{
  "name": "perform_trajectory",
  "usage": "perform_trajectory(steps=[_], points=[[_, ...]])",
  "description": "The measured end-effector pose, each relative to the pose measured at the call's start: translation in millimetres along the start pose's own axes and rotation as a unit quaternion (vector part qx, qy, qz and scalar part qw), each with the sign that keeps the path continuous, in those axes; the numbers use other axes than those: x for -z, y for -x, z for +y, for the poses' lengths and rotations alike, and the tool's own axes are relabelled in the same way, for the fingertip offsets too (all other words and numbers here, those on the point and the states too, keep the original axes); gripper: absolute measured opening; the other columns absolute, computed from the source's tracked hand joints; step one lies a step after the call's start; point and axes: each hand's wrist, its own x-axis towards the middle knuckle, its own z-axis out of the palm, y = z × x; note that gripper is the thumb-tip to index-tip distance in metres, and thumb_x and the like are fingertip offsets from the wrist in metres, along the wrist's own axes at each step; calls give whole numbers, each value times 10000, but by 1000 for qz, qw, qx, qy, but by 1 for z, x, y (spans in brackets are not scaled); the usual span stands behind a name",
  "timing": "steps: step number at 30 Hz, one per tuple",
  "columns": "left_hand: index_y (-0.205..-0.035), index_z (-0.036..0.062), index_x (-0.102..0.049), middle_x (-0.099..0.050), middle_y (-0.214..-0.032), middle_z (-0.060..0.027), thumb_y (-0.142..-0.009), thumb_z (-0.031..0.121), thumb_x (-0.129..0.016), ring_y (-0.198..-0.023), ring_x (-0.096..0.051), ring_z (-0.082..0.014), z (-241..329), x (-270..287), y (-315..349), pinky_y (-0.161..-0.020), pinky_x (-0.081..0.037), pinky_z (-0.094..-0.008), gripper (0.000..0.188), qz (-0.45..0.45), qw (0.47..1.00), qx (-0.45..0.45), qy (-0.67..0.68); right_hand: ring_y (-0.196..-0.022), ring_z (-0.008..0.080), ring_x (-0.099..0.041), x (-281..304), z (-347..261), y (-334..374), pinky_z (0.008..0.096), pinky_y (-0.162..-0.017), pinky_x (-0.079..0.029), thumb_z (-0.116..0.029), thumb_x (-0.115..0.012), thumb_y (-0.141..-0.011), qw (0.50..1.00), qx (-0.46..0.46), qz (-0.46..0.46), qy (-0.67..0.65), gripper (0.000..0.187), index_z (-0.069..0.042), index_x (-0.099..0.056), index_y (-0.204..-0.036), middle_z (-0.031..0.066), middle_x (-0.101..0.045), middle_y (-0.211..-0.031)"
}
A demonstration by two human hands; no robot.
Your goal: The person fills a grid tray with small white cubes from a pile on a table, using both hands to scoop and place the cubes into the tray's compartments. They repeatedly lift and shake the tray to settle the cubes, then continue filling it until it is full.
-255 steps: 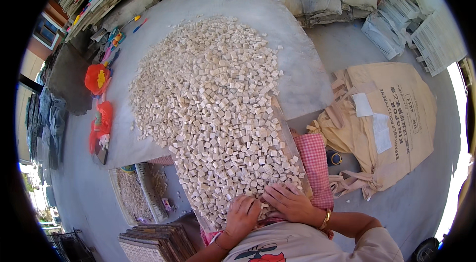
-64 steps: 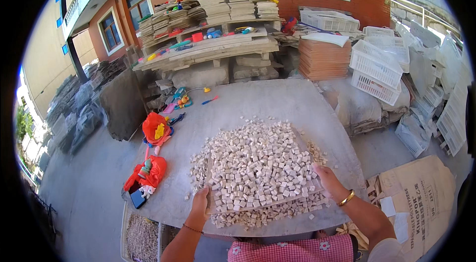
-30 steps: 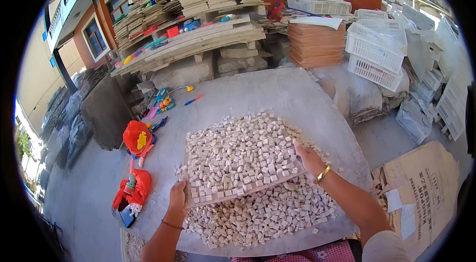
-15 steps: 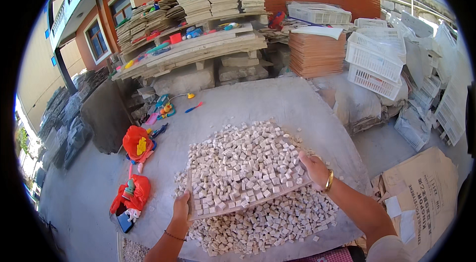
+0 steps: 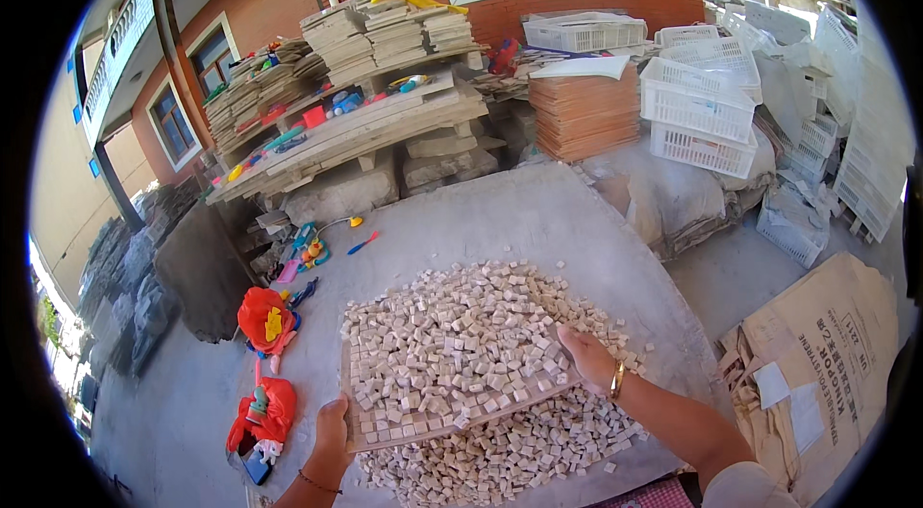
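Observation:
A flat rectangular board heaped with small pale stone cubes is raised a little above a grey sheet spread on the ground. My left hand grips the board's near left corner. My right hand, with a gold bangle at the wrist, holds its right edge. More loose cubes lie on the sheet under and in front of the board.
Red bags and toys lie at the sheet's left edge. Behind stand stacked tile sheets on planks, a pile of reddish boards and white plastic crates. Brown paper sacks lie at the right.
My view rose from looking straight down at the cube pile. Both hands took the board by its edges and lifted it, loaded with cubes, off the heap.

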Motion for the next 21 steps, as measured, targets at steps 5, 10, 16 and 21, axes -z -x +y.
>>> perform_trajectory(steps=[5, 10, 16, 21], points=[[-1094, -73, -521, -610, -1012, -161, -936, 218, -368, -865, -646, -275, 7, 0, -3, -790, -534, -390, 364, -45, 998, -30, -42, -700, 104, -452, -13, -33, 12, 267, -657, -412, -552, -496, -892, 986, -89, 22, 137, 565, 6, -589, -903, 4, -531, -781], [-1085, -62, -525, -622, -987, -152, -942, 212, -366, -874, -644, -262, -2, 7, -1, -794, -522, -376, 348, -60, 997, -11, -48, -614, 114, -415, -13, -31, 27, 299, -609, -400, -589, -464, -885, 998, -40, 18, 35, 638, 12, -576, -701, 16, -474, -618], [-1082, -37, -530, -618, -966, -136, -947, 212, -387, -845, -634, -257, -22, 29, -2, -783, -514, -398, 317, -15, 1000, 5, 14, -585, 141, -400, -21, -65, 23, 346, -587, -385, -621, -428, -880, 979, 43, 12, 199, 677, 1, -506, -624, 41, -453, -583], [-1094, -32, -528, -610, -986, -141, -947, 217, -385, -860, -633, -265, -46, 20, -3, -785, -515, -404, 323, -13, 991, 25, 129, -551, 176, -374, -12, -92, 30, 363, -564, -367, -613, -395, -892, 958, 89, 17, 273, 698, 11, -406, -578, 71, -393, -550]])
